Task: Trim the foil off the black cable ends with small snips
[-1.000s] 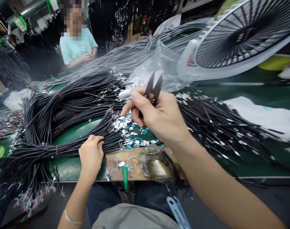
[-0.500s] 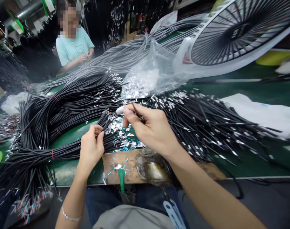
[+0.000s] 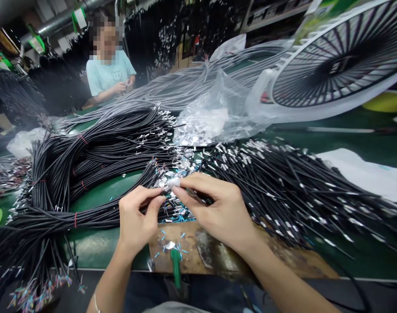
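Note:
My left hand (image 3: 138, 219) is closed in a pinch on the end of a black cable (image 3: 163, 191) above the bench. Close against it, the thumb and index finger of my right hand (image 3: 222, 208) meet at the same cable end. A white cover (image 3: 175, 181) sits on my right index fingertip. A thin dark tool (image 3: 205, 198) lies in my right palm, mostly hidden by the fingers. Beneath my hands are scraps of silver foil (image 3: 162, 176) and blue wire clippings (image 3: 181, 213). A bundle of black cables (image 3: 100, 214) with a red tie runs left from there.
Loose black cables with white ends (image 3: 292, 187) spread to the right. A clear plastic bag (image 3: 205, 126) and a white fan (image 3: 335, 69) stand behind. A wooden board (image 3: 191, 243) with a green clamp (image 3: 175, 265) lies at the front edge. Across the bench sits a person (image 3: 110, 76).
My right hand has come down to the left hand's fingertips, and the two now meet at the cable end. My left hand has shifted right. The view has tilted slightly.

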Available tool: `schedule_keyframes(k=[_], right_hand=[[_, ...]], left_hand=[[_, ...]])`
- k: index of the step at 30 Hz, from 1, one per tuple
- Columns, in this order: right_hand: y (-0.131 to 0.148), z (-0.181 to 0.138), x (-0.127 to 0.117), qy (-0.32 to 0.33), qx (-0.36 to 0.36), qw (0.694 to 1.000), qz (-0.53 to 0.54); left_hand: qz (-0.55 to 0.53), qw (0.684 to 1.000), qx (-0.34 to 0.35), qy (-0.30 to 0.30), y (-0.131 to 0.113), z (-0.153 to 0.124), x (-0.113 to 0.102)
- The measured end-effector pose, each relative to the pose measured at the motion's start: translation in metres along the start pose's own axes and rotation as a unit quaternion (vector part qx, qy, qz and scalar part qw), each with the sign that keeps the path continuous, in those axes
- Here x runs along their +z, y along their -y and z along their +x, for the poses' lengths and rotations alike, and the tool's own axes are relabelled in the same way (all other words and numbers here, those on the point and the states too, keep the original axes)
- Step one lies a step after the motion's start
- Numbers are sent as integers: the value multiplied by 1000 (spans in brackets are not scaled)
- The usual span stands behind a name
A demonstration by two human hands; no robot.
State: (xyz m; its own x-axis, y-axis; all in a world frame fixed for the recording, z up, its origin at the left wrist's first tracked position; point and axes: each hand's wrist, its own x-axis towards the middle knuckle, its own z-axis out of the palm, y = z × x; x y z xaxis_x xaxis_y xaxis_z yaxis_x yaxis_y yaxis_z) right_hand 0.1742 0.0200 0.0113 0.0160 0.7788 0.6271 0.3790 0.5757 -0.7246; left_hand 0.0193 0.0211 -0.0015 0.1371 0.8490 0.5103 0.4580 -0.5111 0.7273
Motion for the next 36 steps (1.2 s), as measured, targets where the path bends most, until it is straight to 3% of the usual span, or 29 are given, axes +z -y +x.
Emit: schedule_keyframes(k=[13, 18, 21, 25, 29, 36], right_hand=[[5, -4, 0, -12, 38, 999, 29], [4, -8, 1, -32, -30, 999, -23], [2, -11, 1, -40, -13, 998, -54], [-1, -10, 2, -8, 61, 996, -56], [-1, -9, 4, 21, 43, 999, -24], [2, -12, 3, 55, 32, 998, -2]], left_hand=[[48, 994, 33, -92, -5, -4, 7], [38, 988, 63, -137, -5, -4, 11], [42, 986, 73, -147, -5, -5, 12], [53, 981, 68, -173, -7, -6, 12], [62, 975, 69, -204, -9, -6, 12], [83, 972, 89, -202, -11, -6, 11]])
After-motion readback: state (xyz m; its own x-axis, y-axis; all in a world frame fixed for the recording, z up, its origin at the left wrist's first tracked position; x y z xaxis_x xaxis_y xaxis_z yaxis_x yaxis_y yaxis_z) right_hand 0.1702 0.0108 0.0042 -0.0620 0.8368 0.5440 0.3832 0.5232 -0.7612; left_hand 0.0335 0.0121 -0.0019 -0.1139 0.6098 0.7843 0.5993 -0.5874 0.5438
